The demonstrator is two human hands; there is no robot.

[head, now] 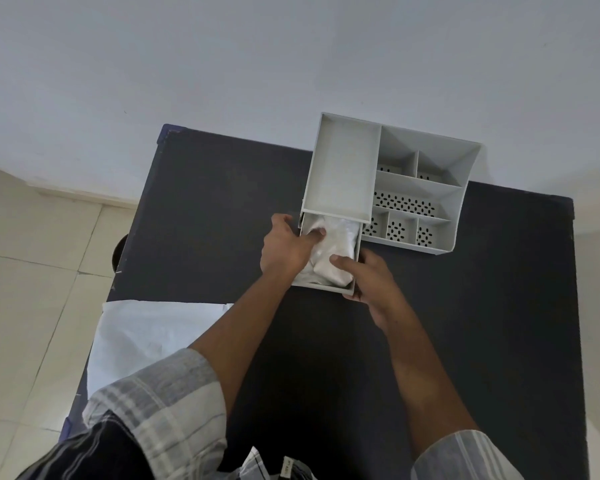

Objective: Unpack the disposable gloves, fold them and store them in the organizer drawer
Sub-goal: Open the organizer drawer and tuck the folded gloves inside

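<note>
A grey desk organizer (pixel 343 168) stands at the far side of the dark table. Its drawer (pixel 329 288) is pulled out toward me. Folded translucent white gloves (pixel 340 237) lie inside the drawer. My left hand (pixel 286 249) rests on the drawer's left wall, with its thumb pressing down on the gloves. My right hand (pixel 371 278) grips the drawer's front right corner, thumb on the gloves and fingers under the front.
The organizer's right half (pixel 420 202) has several small perforated compartments. A white plastic packaging bag (pixel 142 337) lies at the table's near left edge. The dark table (pixel 222 209) ends at a tiled floor on the left and a wall behind.
</note>
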